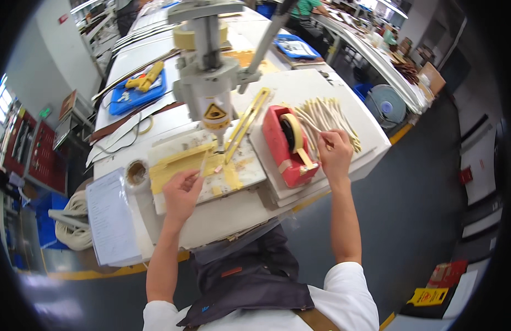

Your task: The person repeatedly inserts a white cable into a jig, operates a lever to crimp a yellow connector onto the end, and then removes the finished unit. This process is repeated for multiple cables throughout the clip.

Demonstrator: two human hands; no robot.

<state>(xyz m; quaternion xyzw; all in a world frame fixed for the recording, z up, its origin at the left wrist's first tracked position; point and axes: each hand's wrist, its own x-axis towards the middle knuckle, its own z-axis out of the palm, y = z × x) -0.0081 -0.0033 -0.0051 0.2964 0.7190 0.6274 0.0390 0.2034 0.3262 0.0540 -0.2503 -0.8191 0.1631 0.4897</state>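
Note:
My left hand (182, 193) is closed in a pinch on a short pale cord (203, 164), which points up toward the tip of a bench press (215, 113). Below that tip lies a white board (250, 175) with yellow tape strips (181, 167) stuck on it. My right hand (335, 150) has its fingers closed around the end of a white cord (309, 122). Close to its left stands a red tape dispenser (278, 151) with a roll of cream tape (292, 132). Behind the hand, a bundle of white cords (338, 118) with yellowish ends lies on the table.
On the left are a tape roll (136, 172), a sleeved paper sheet (113, 218) and a blue tray (138, 98) with a yellow tool (146, 77). Another blue tray (295, 47) lies farther back. The press lever (265, 44) slants overhead. A person in green (306, 10) is far off.

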